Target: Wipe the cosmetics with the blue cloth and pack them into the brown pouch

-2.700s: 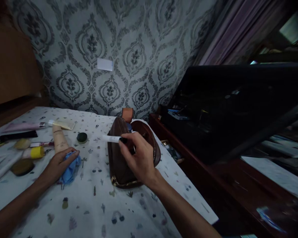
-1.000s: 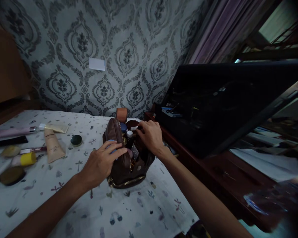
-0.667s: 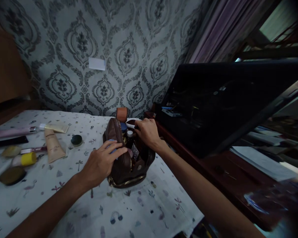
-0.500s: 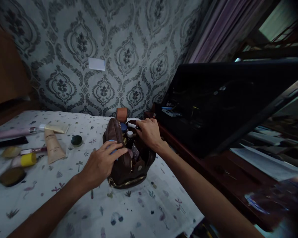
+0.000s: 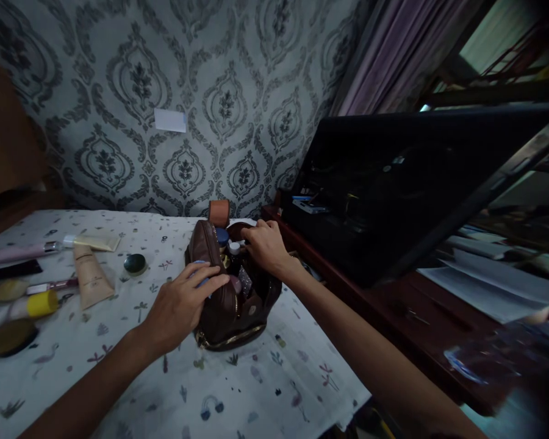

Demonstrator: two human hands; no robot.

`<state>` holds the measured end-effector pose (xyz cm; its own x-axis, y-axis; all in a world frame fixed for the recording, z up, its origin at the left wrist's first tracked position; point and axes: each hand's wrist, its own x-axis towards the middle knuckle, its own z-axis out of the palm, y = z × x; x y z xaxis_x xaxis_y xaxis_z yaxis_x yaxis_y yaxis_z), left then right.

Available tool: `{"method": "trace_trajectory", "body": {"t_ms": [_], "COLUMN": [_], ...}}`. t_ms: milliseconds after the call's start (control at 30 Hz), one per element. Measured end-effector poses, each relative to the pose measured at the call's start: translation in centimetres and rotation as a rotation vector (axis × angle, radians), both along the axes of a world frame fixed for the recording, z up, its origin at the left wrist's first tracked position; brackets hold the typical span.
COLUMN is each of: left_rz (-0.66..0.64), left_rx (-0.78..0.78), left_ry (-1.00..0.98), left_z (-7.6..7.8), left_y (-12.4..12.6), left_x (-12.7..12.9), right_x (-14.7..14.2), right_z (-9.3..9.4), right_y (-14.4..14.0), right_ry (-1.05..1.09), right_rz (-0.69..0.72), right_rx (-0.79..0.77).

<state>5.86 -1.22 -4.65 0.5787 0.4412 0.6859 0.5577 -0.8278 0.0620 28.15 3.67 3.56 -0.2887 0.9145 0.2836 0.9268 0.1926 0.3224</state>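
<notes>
A brown toiletry bag (image 5: 210,311) with a gold zip stands unzipped on the patterned tablecloth. My left hand (image 5: 180,305) grips its near left side, fingers over the folded-back lid; a bit of blue shows beneath them. At the far right of the opening, my right hand (image 5: 268,247) reaches in with bent fingers. Only a small white piece of the slim tube (image 5: 243,242) shows by its fingertips. Inside the bag are a white-capped bottle (image 5: 234,248), a dark blue lid (image 5: 222,236) and a glittery silver item (image 5: 245,281).
To the left lie a beige squeeze tube (image 5: 91,277), a cream tube (image 5: 94,242), a round dark green container (image 5: 134,264), a yellow-capped item (image 5: 43,303) and makeup brushes. An orange-brown object (image 5: 219,213) stands behind the bag. An open black case (image 5: 370,201) rests on the right.
My right hand has lowered the white tube into the bag, and most of it is now hidden. My left hand keeps its hold on the bag. The view has shifted slightly.
</notes>
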Motion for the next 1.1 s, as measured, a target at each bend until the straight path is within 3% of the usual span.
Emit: {"method": "trace_trajectory", "body": {"t_ms": [200, 667, 933, 1100], "left_rz": [0.001, 0.011, 0.021, 0.016], "left_rx": [0.001, -0.008, -0.026, 0.0], "left_ry": [0.015, 0.016, 0.03, 0.043], "left_z": [0.2, 0.0, 0.3, 0.2], "left_y": [-0.1, 0.0, -0.2, -0.2], "left_x": [-0.1, -0.1, -0.1, -0.1], "right_x": [-0.3, 0.1, 2.3, 3.4], "right_z": [0.3, 0.0, -0.8, -2.4], "right_y": [-0.1, 0.1, -0.9, -1.4], "right_ry": [-0.055, 0.02, 0.564, 0.914], "right_rz": [0.003, 0.007, 0.062, 0.084], "right_rx": [-0.06, 0.008, 0.246, 0.08]}}
